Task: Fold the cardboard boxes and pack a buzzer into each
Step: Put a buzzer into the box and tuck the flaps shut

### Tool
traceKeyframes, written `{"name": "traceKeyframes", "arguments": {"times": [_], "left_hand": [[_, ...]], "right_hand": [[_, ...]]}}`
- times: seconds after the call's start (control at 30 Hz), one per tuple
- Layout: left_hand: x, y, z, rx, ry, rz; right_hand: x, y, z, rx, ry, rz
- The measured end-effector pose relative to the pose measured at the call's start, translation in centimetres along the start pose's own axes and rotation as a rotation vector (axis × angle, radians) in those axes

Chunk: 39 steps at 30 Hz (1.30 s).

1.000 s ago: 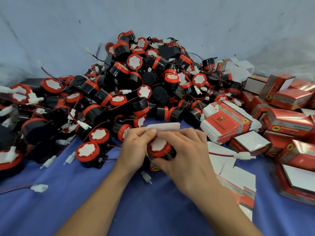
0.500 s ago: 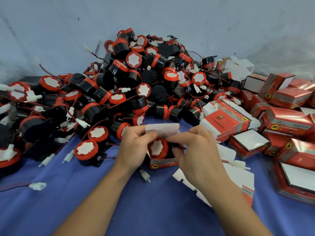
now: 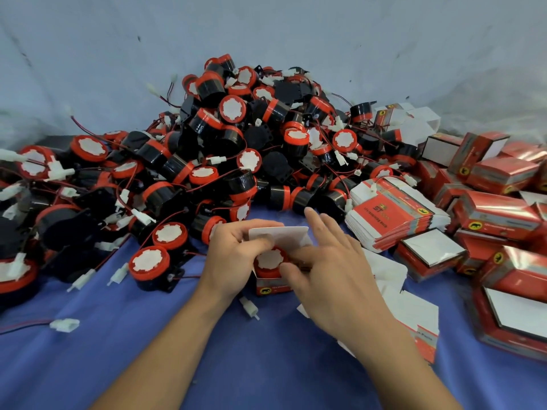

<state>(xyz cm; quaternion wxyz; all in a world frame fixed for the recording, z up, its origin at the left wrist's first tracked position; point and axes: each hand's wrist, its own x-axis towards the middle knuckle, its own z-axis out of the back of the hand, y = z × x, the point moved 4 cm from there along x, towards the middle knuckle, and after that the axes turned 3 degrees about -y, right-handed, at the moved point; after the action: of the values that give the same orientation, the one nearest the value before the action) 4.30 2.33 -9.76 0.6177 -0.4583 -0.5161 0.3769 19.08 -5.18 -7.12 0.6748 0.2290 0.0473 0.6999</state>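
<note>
A small red cardboard box (image 3: 273,287) is held upright on the blue cloth (image 3: 207,350), just in front of the heap of loose buzzers (image 3: 251,137), with a round black buzzer with a red cap (image 3: 268,259) seated in its open mouth, cap upward. The left hand (image 3: 232,258) is clamped on the box's left side, fingers curled round it and reaching the white lid flap (image 3: 279,236). The right hand (image 3: 331,276) is spread, fingers mostly straight, its forefinger laid across the box's right edge and its thumb set against the front rim. The flap is raised on the far side of the mouth, its hinge running left to right, so the buzzer lies on the person's side of it. It is judged that the flap is to be tipped toward the person over the cap, and the left hand is the nearer to it
</note>
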Motion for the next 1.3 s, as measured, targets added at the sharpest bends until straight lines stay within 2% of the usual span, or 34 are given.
{"name": "traceKeyframes", "arguments": {"times": [0.1, 0.17, 0.23, 0.27, 0.33, 0.4, 0.47, 0.57, 0.67, 0.73, 0.8, 0.87, 1.0, 1.07, 1.23, 1.3], "left_hand": [[0.0, 0.1, 0.2, 0.083, -0.038, -0.025], [0.1, 0.2, 0.3, 0.139, -0.062, -0.023], [0.2, 0.3, 0.3, 0.176, -0.037, 0.001], [0.2, 0.3, 0.2, 0.197, -0.006, 0.021], [0.2, 0.0, 0.1, 0.229, 0.079, 0.056], [0.2, -0.3, -0.1, 0.254, 0.133, 0.084], [0.2, -0.5, -0.3, 0.278, 0.149, 0.102], [0.2, -0.4, -0.7, 0.280, 0.159, 0.120], [0.3, -0.4, -1.0, 0.306, 0.177, 0.106], [0.2, -0.7, -1.0, 0.293, 0.195, 0.090], [-0.1, -1.0, -1.1, 0.291, 0.229, 0.078], [-0.1, -1.2, -1.0, 0.322, 0.269, 0.077], [0.2, -2.1, -0.8, 0.442, 0.480, 0.093], [0.2, -2.5, -0.8, 0.508, 0.521, 0.091], [0.2, -2.9, -1.3, 0.546, 0.426, 0.068], [0.2, -2.8, -1.4, 0.536, 0.359, 0.061]], "right_hand": [[-0.2, -1.6, 2.3, 0.237, -0.314, -0.133], [-0.3, -3.0, 3.8, 0.213, -0.386, -0.268], [-0.2, -4.6, 4.3, 0.110, -0.217, -0.360], [-0.2, -5.2, 4.2, 0.138, -0.080, -0.372], [-0.5, -5.8, 3.7, 0.300, 0.193, -0.366], [-0.7, -5.6, 3.6, 0.497, 0.333, -0.340], [-0.5, -5.5, 3.9, 0.708, 0.295, -0.338], [0.1, -4.4, 4.2, 0.884, 0.087, -0.249], [0.1, -2.4, 3.3, 0.793, -0.130, -0.173], [-0.1, -1.1, 2.2, 0.599, -0.250, -0.127], [-0.3, 0.0, 1.3, 0.298, -0.297, -0.061], [-0.2, 0.2, 0.7, 0.130, -0.294, -0.074], [0.2, -0.2, 0.5, 0.020, -0.302, -0.125], [0.3, 0.2, 0.2, -0.050, -0.305, -0.101], [-0.1, 0.8, 0.3, -0.103, -0.479, -0.147], [-0.1, 0.6, 0.1, -0.129, -0.445, -0.141]]}}
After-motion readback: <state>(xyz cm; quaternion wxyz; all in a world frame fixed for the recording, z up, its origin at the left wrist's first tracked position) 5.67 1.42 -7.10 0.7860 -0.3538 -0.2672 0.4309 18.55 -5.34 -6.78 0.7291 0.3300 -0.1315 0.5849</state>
